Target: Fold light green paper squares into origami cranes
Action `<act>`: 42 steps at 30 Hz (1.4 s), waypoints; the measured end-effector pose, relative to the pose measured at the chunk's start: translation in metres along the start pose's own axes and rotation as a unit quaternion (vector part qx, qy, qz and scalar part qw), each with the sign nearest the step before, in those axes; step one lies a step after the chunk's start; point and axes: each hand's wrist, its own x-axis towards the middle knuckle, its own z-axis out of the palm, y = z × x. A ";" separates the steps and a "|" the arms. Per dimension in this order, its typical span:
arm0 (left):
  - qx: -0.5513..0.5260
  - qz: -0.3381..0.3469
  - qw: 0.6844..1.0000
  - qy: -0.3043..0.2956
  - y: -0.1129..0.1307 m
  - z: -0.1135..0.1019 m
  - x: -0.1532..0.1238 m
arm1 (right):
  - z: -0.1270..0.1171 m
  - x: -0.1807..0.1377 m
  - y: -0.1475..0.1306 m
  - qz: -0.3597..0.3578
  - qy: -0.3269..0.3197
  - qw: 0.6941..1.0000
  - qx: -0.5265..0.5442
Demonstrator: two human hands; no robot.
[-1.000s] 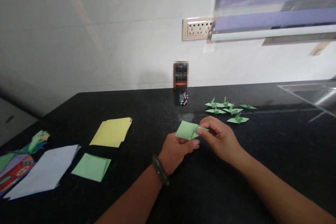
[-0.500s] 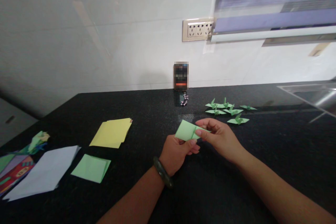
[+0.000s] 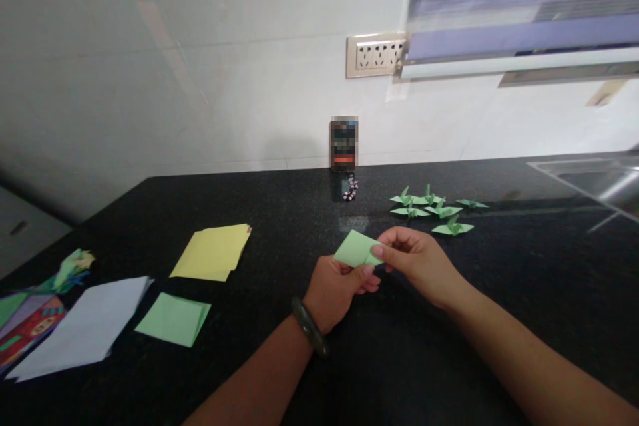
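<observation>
A small folded light-green paper (image 3: 355, 249) is held just above the black counter (image 3: 449, 346), near its middle. My left hand (image 3: 335, 289), with a dark bangle on the wrist, pinches the paper's lower edge from below. My right hand (image 3: 418, 259) pinches its right corner between thumb and fingers. Both hands are closed on the same piece. Beyond my right hand lie several finished green paper cranes (image 3: 432, 208) on the counter.
A yellow paper stack (image 3: 212, 251), a green paper stack (image 3: 174, 318) and white sheets (image 3: 82, 326) lie at the left, with patterned paper (image 3: 27, 326) at the edge. A small dark box (image 3: 344, 143) leans on the wall. A steel sink (image 3: 594, 183) sits far right.
My right hand's fingers have shifted slightly along the paper's right corner, which now looks flatter. My left hand and everything on the counter have stayed in place.
</observation>
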 end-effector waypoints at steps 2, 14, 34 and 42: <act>-0.003 0.002 1.000 -0.006 0.000 0.000 0.000 | 0.000 0.000 0.000 -0.002 0.001 1.000 0.001; -0.019 0.019 1.000 -0.003 0.001 0.001 -0.001 | 0.001 -0.001 0.000 -0.011 0.011 1.000 -0.011; -0.045 -0.013 0.998 -0.040 0.003 0.000 -0.003 | 0.001 0.000 0.000 -0.004 0.040 0.999 0.004; -0.005 -0.019 1.000 -0.010 0.006 0.000 -0.003 | 0.001 0.000 0.000 -0.007 0.034 0.999 -0.001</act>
